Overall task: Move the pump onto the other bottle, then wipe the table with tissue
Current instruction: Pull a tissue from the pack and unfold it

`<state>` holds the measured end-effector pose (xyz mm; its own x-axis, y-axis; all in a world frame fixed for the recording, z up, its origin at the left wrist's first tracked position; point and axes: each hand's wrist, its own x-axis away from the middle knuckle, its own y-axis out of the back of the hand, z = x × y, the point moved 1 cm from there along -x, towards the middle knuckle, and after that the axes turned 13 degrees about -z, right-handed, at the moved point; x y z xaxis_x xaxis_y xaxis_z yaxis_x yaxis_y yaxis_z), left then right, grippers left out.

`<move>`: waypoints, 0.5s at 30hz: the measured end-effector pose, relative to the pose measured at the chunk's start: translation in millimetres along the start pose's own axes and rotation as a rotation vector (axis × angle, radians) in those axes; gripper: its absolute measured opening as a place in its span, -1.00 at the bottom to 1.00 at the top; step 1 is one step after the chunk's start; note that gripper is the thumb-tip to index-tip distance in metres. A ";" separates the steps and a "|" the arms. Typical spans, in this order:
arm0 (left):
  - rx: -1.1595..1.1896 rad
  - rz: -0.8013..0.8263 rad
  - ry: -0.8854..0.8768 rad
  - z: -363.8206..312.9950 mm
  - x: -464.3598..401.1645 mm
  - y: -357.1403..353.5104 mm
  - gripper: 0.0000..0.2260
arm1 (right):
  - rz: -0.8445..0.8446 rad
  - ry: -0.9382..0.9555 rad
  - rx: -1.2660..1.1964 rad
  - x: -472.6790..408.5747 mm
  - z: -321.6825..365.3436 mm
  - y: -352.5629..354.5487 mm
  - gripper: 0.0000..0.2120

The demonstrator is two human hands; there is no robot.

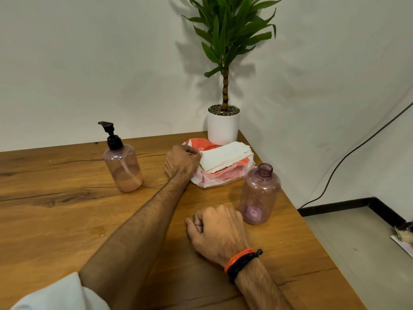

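Observation:
A black pump [110, 134] sits screwed on a pinkish bottle [124, 168] holding some liquid, at the left back of the wooden table [55, 220]. A second bottle [259, 195], empty and uncapped, stands near the table's right edge. Between them lies a stack of white tissue [225, 156] on an orange and clear plastic pack [219, 177]. My left hand [182, 161] reaches across to the left end of the tissue stack, its fingers pinched at the edge. My right hand [215, 231] rests on the table as a loose fist beside the empty bottle, holding nothing.
A potted plant in a white pot [223, 126] stands at the table's back right corner against the wall. The table's right edge drops to a grey floor with a black cable [348, 153] along the wall.

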<state>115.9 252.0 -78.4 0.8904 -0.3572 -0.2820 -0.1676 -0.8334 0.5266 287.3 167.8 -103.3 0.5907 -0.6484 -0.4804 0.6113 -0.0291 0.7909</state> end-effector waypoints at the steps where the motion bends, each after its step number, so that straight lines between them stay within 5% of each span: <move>1: 0.021 0.000 0.019 0.0 -0.8 0.6 -0.85 | -0.001 -0.002 0.003 -0.3 -0.1 0.0 -0.58; 15: 0.359 -0.139 0.159 -20.5 0.2 53.1 -0.84 | -0.058 -0.012 0.035 0.5 2.8 1.7 -0.57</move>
<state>115.9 216.3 -34.1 0.9645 -0.1847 -0.1888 -0.1529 -0.9733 0.1713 287.1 165.3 -101.1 0.5481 -0.6542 -0.5212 0.6253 -0.0935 0.7748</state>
